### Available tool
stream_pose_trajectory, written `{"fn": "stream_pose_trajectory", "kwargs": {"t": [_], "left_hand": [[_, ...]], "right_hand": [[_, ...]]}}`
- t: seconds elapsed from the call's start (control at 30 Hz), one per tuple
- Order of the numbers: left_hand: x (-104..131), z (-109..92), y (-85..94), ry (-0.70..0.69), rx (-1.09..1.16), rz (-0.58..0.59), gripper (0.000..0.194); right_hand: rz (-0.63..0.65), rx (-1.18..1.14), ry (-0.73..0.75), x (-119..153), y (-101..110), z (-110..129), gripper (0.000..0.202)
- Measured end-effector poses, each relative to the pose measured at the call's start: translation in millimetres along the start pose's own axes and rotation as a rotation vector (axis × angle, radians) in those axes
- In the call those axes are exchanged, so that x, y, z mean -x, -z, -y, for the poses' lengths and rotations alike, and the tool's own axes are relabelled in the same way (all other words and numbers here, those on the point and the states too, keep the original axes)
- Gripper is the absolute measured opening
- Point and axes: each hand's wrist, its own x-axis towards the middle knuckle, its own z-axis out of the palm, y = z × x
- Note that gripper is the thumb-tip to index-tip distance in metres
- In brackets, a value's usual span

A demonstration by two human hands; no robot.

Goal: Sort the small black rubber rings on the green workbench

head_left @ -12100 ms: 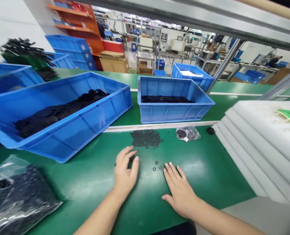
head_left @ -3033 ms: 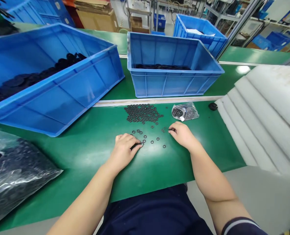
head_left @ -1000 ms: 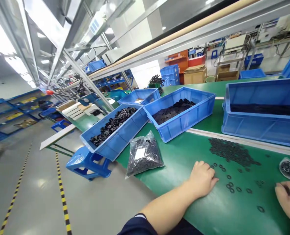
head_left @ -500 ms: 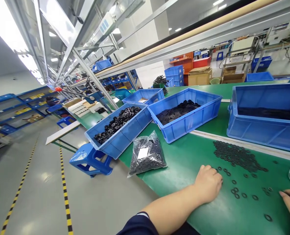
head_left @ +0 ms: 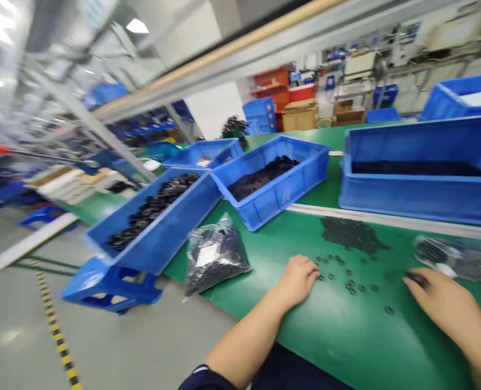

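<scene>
On the green table [head_left: 330, 346], my left hand [head_left: 298, 280] rests with curled fingers beside scattered black rings [head_left: 350, 286]; a ring shows by its fingertips, and what it holds, if anything, is hidden. My right hand [head_left: 443, 300] is closed on dark rings [head_left: 418, 279], to the right of the loose ones. Behind both hands lies a dense pile of small black rings [head_left: 352, 234]. A clear bag of black rings [head_left: 216, 257] with a white label sits left of my left hand. Another clear bag [head_left: 463, 259] lies just behind my right hand.
Blue bins [head_left: 273, 187] with dark parts stand along the back, one long bin [head_left: 423, 197] at the right and a tilted one [head_left: 155, 222] at the left. That left bin is above a blue stool [head_left: 110, 290]. A metal rail [head_left: 224, 67] crosses overhead.
The view has turned right, so everything sits further left and the image is blurred. My right hand has come fully into view, with dark rings at its fingers.
</scene>
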Motion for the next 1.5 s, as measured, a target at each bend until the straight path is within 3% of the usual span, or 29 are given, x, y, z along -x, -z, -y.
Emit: {"fn": "stream_pose_trajectory", "kwargs": {"t": [0.07, 0.17, 0.3, 0.5, 0.73, 0.93, 1.03, 1.17, 1.5], "left_hand": [[-1, 3, 2.2, -0.005, 0.066, -0.047, 0.015], [-5, 12, 4.2, -0.033, 0.157, -0.046, 0.016], [-6, 15, 6.8, -0.109, 0.214, 0.037, 0.015], [-8, 12, 5.6, -0.113, 0.155, 0.037, 0.010], [-10, 12, 2.6, -0.174, 0.131, 0.032, 0.017], [-14, 6, -5.3, -0.124, 0.062, -0.123, 0.019], [-15, 6, -9.1, -0.121, 0.075, -0.124, 0.020], [-14, 10, -11.6, -0.123, 0.107, -0.057, 0.029], [-15, 9, -13.1, -0.109, 0.091, -0.067, 0.025]], "right_hand": [[0.056, 0.032, 0.014, 1, 23, 28, 0.024], [0.081, 0.061, 0.034, -3, 33, 47, 0.024], [0.097, 0.065, 0.016, -1, 33, 46, 0.016], [0.126, 0.054, -0.010, -1, 37, 51, 0.011], [0.296, 0.064, -0.059, -1, 55, 64, 0.011], [0.494, -0.068, 0.100, 10, 73, 74, 0.011], [0.581, -0.131, 0.182, 16, 75, 86, 0.010], [0.654, -0.036, 0.231, 21, 71, 100, 0.015], [0.646, -0.060, 0.168, 21, 63, 97, 0.015]]}}
